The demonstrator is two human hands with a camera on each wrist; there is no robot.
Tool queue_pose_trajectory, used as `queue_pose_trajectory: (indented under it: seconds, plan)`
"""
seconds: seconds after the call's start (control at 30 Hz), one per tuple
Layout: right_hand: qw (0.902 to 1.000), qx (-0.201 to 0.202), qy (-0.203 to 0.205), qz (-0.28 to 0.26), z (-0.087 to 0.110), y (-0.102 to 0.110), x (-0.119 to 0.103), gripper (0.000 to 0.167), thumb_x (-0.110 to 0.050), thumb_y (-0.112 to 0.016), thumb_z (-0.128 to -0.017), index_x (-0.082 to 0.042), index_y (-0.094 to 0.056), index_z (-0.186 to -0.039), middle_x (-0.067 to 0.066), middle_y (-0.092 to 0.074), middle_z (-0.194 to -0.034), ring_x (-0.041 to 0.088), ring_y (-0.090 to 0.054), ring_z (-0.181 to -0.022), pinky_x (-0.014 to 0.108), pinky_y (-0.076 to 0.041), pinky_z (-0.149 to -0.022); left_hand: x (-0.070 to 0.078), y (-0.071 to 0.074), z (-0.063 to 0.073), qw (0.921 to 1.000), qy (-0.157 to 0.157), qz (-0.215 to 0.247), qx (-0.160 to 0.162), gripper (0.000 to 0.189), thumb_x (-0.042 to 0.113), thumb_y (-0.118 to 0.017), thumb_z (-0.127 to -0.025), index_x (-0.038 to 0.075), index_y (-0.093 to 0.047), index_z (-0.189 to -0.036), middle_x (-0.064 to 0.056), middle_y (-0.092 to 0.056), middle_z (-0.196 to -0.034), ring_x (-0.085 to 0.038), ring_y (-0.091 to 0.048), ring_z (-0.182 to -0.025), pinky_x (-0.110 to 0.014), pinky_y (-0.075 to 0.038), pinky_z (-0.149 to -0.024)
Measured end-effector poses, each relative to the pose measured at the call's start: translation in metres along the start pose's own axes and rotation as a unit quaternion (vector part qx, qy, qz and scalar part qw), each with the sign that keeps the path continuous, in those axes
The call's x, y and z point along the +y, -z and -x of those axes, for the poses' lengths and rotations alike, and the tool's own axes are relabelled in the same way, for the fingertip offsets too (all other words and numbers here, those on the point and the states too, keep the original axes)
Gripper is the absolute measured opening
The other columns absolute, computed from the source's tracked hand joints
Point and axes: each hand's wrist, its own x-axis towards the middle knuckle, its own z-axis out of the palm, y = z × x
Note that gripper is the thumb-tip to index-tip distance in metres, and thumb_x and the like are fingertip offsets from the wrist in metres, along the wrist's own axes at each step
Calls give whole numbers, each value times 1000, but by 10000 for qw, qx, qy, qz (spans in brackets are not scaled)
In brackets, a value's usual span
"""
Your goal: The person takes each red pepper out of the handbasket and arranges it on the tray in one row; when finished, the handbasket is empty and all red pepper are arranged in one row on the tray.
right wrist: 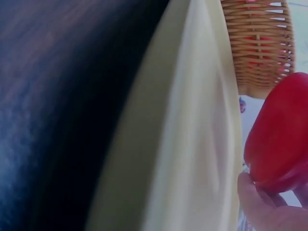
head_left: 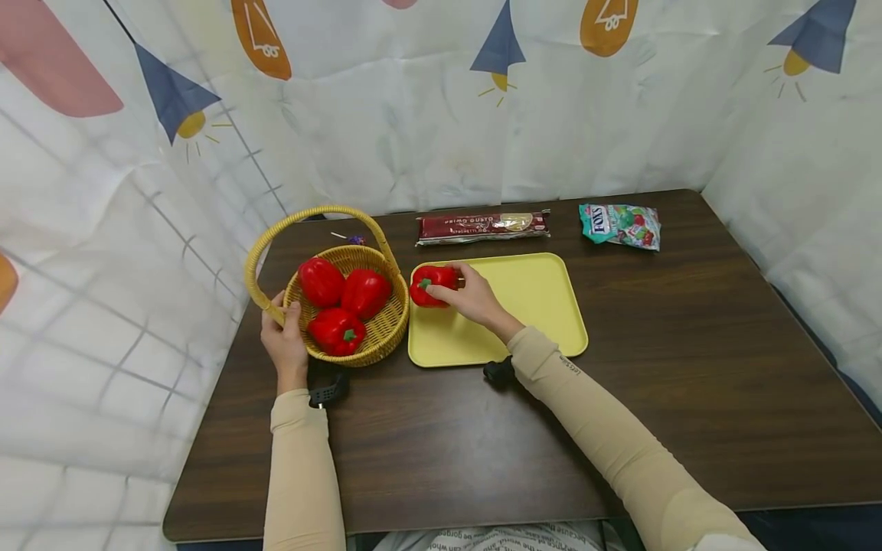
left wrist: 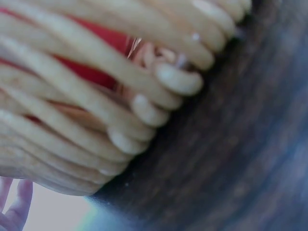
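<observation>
My right hand [head_left: 477, 297] grips a red bell pepper [head_left: 423, 294] at the left end of a yellow tray [head_left: 510, 306]. In the right wrist view the bell pepper [right wrist: 281, 134] stands out at the right, with fingers [right wrist: 262, 209] under it. Whether it touches the tray is hard to tell. Left of the tray is a woven basket [head_left: 386, 340] with a tall handle, holding three red bell peppers [head_left: 336, 330]. My left hand [head_left: 285, 348] holds the basket's left side by the handle's foot, thumb in front. Close up, the left wrist view shows the weave [left wrist: 82, 91].
Behind the tray lies a long dark red packet [head_left: 482, 226]. A teal candy bag [head_left: 620, 226] is at the back right. Something small and purple [head_left: 355, 239] with a white stick sits behind the basket. A printed white curtain [head_left: 413, 115] borders the dark wooden table [head_left: 441, 459].
</observation>
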Motion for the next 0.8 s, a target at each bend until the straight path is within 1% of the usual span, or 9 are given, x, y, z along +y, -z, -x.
queue_pose_trajectory:
  seconds: [0.07,0.13,0.23,0.3,0.4,0.5,0.6,0.7,0.8]
  plan:
    - [9999,-10,-121,80,0,0,2,68,-49,-70,-83,-9,-49,-134,7,-58,-126,22,-54,-114,41,-47,-93,-5,0,-1,10000,-17,-82,32,31,16,-60,-94,-12,-59,-107,-18,-56,-134,-21,-52,-113,-23,-40,-93]
    - [9996,-41,-217,191,-1,0,4,66,-51,-69,-83,-10,-51,-132,7,-59,-126,22,-53,-116,41,-45,-95,-10,0,-2,9998,-42,-156,69,37,19,-60,-94,-12,-59,-115,-15,-56,-133,-17,-51,-111,-23,-39,-93]
    - [9990,-85,-321,310,-1,0,6,67,-53,-68,-82,-11,-51,-132,8,-58,-128,22,-52,-118,41,-45,-96,-13,-1,-3,9997,-113,-185,116,38,20,-60,-94,-10,-60,-117,-13,-57,-131,-17,-52,-111,-25,-40,-93]
    - [9986,-114,-371,364,-1,0,5,69,-53,-68,-82,-11,-51,-134,9,-58,-129,23,-52,-118,42,-45,-96,-13,-1,-3,9996,-151,-175,129,34,20,-60,-94,-10,-61,-109,-11,-57,-131,-19,-52,-114,-25,-40,-94]
    - [9982,-114,-403,437,0,0,4,69,-53,-69,-82,-11,-50,-134,9,-58,-127,23,-53,-116,41,-45,-96,-13,-1,-3,9996,-180,-159,128,24,20,-61,-93,-4,-60,-94,-10,-59,-130,-22,-53,-116,-26,-41,-94]
    - [9977,-81,-406,538,-1,1,3,71,-55,-67,-82,-10,-51,-135,8,-60,-125,22,-54,-114,40,-45,-95,-12,-1,-3,9997,-167,-142,123,17,20,-61,-93,4,-60,-88,-10,-59,-130,-24,-52,-118,-26,-40,-95]
    - [9974,-13,-358,619,-2,1,4,72,-56,-66,-82,-8,-53,-134,8,-60,-126,22,-54,-114,41,-45,-94,-11,-1,-4,9996,-173,-174,126,22,18,-60,-93,-3,-62,-98,-11,-59,-130,-22,-53,-115,-26,-40,-94]
    - [9981,76,-199,582,-4,1,4,70,-53,-67,-83,-8,-55,-134,8,-60,-129,23,-54,-117,41,-46,-95,-10,-1,-3,9995,-149,-237,126,34,19,-60,-93,-8,-61,-115,-13,-58,-130,-18,-53,-111,-25,-39,-93]
    - [9988,173,60,459,-5,1,4,65,-48,-68,-86,-11,-55,-137,6,-58,-132,24,-55,-118,40,-47,-95,-9,-1,-2,9995,-121,-268,123,40,21,-60,-94,-6,-60,-123,-15,-58,-130,-17,-52,-110,-26,-39,-93]
